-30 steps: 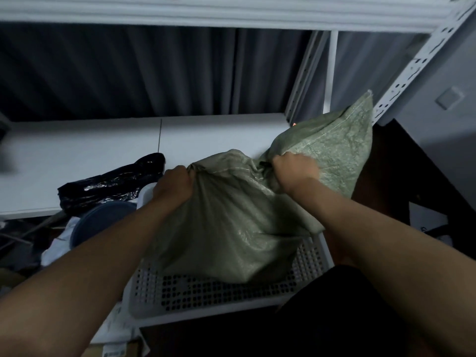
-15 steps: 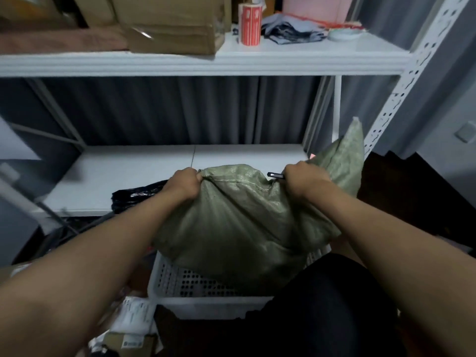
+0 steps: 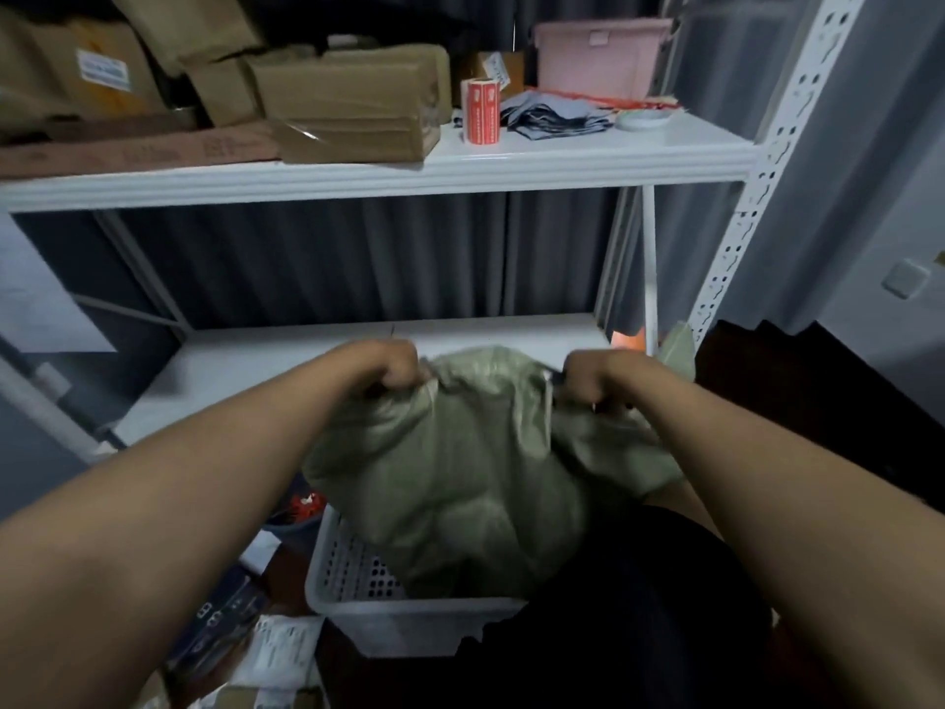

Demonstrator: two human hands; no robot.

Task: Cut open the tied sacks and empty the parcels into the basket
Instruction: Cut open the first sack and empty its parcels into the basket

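While both hands grip its upper edge, the green woven sack hangs over the white perforated basket, its lower end down inside the basket and its gathered top raised toward the shelving. Its long axis runs roughly up and down, leaning a little away from the person, and the held top edge stretches left to right between the two fists. Whether the end in the basket is open cannot be told, and no parcels show.

The left hand is a tight fist, fingers curled around a bunch of the sack's cloth at its upper left corner. The right hand is likewise clenched on the cloth at the upper right; a small dark object pokes out beside its knuckles, too blurred to identify. A loose flap of the sack reaches past the right wrist toward the white slotted upright of the rack.

The basket sits on the floor just in front of the person's dark clothing, which covers its near right corner. To the basket's left lie white labelled packets and other blurred clutter.

Behind the sack is a bare white lower shelf, backed by a dark grey curtain. The upper shelf carries taped cardboard boxes, a roll of red labels, crumpled grey bags, a tape roll and a pink lidded bin.
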